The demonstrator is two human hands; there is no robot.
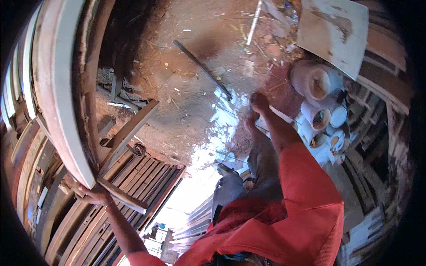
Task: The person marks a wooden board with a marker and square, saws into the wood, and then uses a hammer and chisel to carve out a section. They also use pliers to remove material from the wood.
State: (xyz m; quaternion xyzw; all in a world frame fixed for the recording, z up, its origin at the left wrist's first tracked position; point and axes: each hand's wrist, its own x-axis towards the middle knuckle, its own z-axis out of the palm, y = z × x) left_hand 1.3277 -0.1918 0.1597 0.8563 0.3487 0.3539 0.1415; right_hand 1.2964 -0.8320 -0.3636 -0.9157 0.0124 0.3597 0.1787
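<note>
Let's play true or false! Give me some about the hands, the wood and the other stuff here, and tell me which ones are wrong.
1. The left hand is at the lower end of a pale beam. True.
2. The dark bar lies on the white panel. False: it lies on the ground.
3. The white panel has a brownish patch. True.
4. The white tubs are at the left side of the picture. False: they are at the right.
5. The sleeve on the right arm is red. True.
</note>
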